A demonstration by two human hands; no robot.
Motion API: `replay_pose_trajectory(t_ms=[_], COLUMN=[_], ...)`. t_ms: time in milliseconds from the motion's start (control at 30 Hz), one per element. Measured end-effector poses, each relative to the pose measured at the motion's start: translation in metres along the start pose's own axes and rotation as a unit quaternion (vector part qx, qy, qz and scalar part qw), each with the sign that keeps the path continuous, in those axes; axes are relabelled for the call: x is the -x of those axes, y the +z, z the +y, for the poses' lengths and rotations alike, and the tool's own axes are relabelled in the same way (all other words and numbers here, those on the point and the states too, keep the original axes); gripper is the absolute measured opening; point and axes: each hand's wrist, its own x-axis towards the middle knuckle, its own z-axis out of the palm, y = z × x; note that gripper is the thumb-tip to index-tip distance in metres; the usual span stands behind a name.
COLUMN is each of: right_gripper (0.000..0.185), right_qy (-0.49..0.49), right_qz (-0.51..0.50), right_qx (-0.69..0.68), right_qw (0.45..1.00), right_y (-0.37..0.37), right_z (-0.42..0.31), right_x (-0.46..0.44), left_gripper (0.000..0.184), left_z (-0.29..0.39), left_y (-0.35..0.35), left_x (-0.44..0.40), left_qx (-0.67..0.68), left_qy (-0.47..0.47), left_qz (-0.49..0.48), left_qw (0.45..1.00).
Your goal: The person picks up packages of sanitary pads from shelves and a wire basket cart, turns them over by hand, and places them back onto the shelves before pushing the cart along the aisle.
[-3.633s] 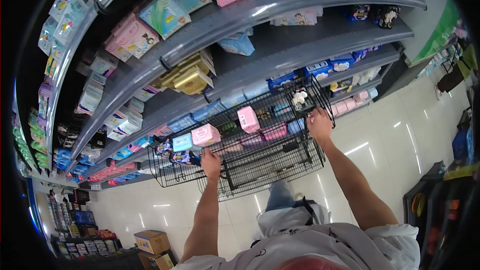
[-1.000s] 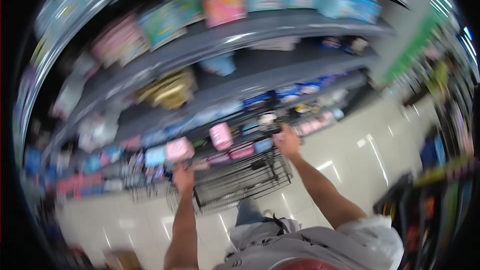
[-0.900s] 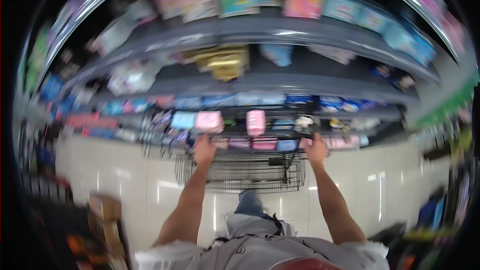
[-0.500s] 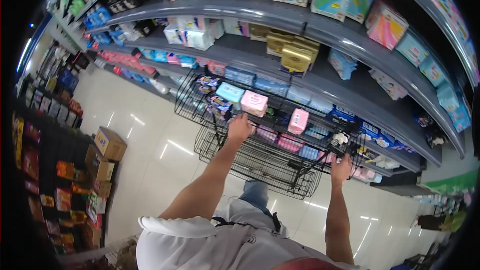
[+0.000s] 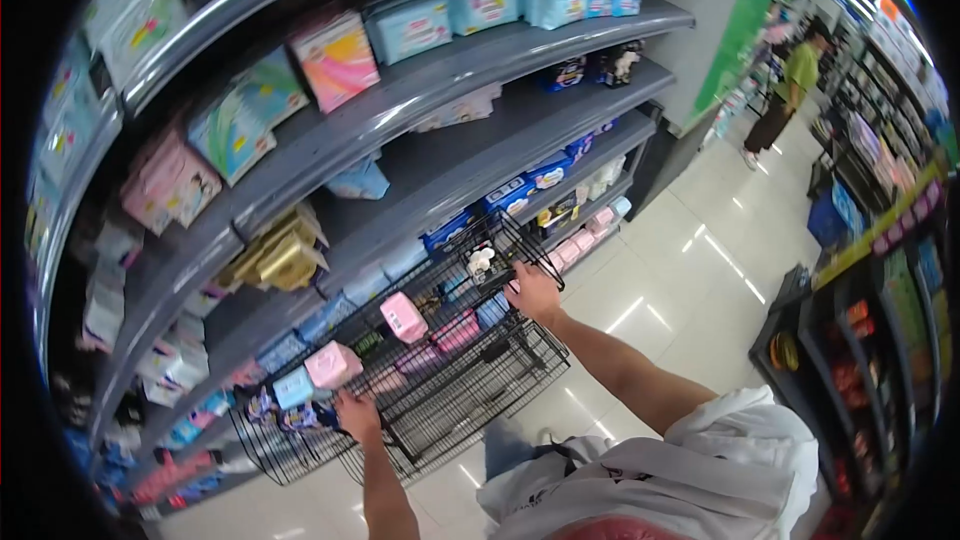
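A black wire shopping cart [image 5: 470, 390] stands in front of me, alongside the shelves. My left hand [image 5: 357, 415] is closed on its near rim, beside some dark patterned packs [image 5: 300, 416]. Farther along the same side, my right hand [image 5: 535, 292] grips the rim by a black package with a white flower picture [image 5: 482, 260]. In the upper basket lie a light blue pack [image 5: 294, 387], a pink pack [image 5: 333, 365] and a second pink pack [image 5: 403, 317]. My fingertips are partly hidden behind the rim.
Grey shelves [image 5: 440, 70] with packaged goods run along the cart's far side. A person in a green top [image 5: 800, 75] stands farther down the aisle. Dark display racks [image 5: 850, 370] are on the right, with pale tiled floor [image 5: 690, 270] between.
My view has swung to the right, so the shelves and cart appear farther left and tilted. The person in green now shows fully. Both hands stay on the cart.
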Motion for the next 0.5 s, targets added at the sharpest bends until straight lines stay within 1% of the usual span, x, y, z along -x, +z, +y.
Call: replay_pose_trajectory(t_ms=[33, 100, 167, 500], right_gripper=[0.046, 0.047, 0.047, 0.044], right_qy=[0.010, 0.014, 0.019, 0.038], right_qz=[0.011, -0.054, -0.048, -0.041], right_qx=[-0.004, 0.008, 0.005, -0.008], right_qw=[1.000, 0.998, 0.999, 0.998], right_y=[0.0013, -0.0025, -0.0038, -0.0060], right_z=[0.0016, 0.0022, 0.0019, -0.0027], right_x=[-0.0006, 0.0004, 0.0013, 0.0014], left_gripper=[0.020, 0.019, 0.018, 0.014], left_z=[-0.0059, -0.0064, -0.0057, -0.0066], left_y=[0.0061, 0.0084, 0.0085, 0.0069], left_x=[-0.0026, -0.0044, -0.0015, -0.0010], left_qx=[-0.007, -0.016, -0.016, -0.003], left_qy=[0.010, 0.027, 0.011, 0.023], left_qz=[0.002, 0.006, 0.027, 0.031], left_qw=[1.000, 1.000, 0.999, 0.999])
